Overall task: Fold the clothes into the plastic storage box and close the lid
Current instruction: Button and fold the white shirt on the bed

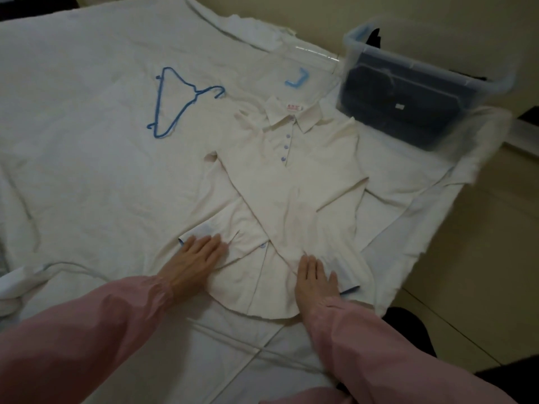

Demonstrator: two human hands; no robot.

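Cream long-sleeved shirt (291, 176) is laid face up on the white sheet (87, 170), under and just ahead of both sets of fingers, with the collar at the far end from the fingertips and the hem nearest the wrists. Sleeves are already folded in and crossed over the front, and a cuff is pinned under each hand. Left hand (198, 258) is pressed flat on one cuff, fingers straight, nothing gripped. Right hand (315, 282) is laid flat on the other cuff by the hem, fingers extended, nothing pinched. Plastic storage box (437, 68) is seen well beyond the right fingertips and off to their right, open, with dark clothes (408, 106) already packed inside. What looks like the clear lid (315, 61) with a blue latch is seen beyond the collar, just beside the box. Blue hanger (193, 93) is seen well ahead of the left fingertips. Progress is judged about midway: some clothes are boxed and this shirt is half folded, while the body fold, the boxing and the lid closing are not yet done. Fabric looks thin, limp and lightly creased, with pale purple buttons down the placket
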